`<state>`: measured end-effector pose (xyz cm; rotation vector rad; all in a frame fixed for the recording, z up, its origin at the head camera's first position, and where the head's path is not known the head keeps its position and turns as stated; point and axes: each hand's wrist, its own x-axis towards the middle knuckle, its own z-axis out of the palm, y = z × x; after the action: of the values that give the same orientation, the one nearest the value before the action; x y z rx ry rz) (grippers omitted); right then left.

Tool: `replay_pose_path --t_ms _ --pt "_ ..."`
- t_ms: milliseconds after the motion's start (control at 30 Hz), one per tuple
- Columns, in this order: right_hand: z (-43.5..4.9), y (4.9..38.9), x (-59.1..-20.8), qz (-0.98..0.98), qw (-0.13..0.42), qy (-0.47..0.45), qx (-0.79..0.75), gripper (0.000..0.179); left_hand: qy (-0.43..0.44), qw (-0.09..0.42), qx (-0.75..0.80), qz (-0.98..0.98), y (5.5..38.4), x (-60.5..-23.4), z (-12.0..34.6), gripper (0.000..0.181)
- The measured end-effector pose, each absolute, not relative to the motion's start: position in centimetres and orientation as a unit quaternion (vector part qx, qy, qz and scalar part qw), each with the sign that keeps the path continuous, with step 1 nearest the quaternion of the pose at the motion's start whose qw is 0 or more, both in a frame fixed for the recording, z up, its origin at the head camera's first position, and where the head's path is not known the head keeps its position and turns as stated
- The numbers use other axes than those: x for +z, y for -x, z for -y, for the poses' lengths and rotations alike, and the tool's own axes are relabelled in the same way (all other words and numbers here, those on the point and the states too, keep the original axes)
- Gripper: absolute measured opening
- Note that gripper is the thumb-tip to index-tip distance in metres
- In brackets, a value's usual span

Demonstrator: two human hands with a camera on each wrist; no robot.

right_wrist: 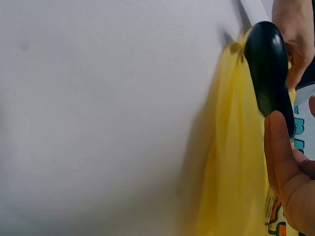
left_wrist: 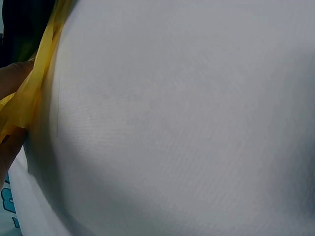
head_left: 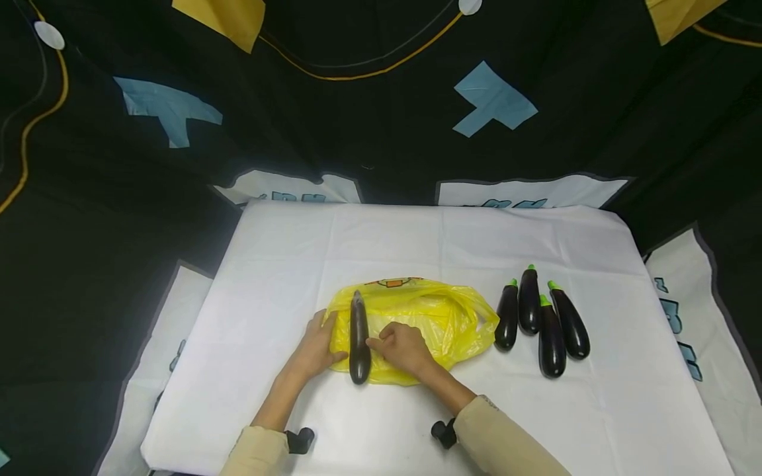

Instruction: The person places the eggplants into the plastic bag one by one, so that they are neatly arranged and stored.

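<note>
A dark purple eggplant (head_left: 360, 340) lies lengthwise over the left part of a yellow plastic bag (head_left: 428, 317), its rounded end toward me. My left hand (head_left: 317, 346) grips the bag's left edge, just left of the eggplant. In the left wrist view, yellow film (left_wrist: 37, 93) bunches between a finger and the thumb. From the right, my right hand (head_left: 407, 347) reaches over the bag and touches the eggplant's side. The right wrist view has straight fingers (right_wrist: 279, 147) against the same eggplant (right_wrist: 268, 64), with the left hand behind it.
Several glossy eggplants (head_left: 551, 337) with green stems lie together right of the bag. A white cloth (head_left: 387, 244) covers the table. Dark curtains (head_left: 333, 132) with blue and yellow shapes hang behind and at the sides.
</note>
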<state>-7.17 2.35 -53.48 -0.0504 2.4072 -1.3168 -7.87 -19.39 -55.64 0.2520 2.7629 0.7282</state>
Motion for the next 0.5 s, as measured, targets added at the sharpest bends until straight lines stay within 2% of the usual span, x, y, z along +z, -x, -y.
replay_pose_path --t_ms 500 --pt "-4.1 7.0 -52.2 -0.862 0.181 0.008 -0.473 0.033 -0.082 0.144 0.253 -0.953 8.0 -55.7 19.4 0.093"
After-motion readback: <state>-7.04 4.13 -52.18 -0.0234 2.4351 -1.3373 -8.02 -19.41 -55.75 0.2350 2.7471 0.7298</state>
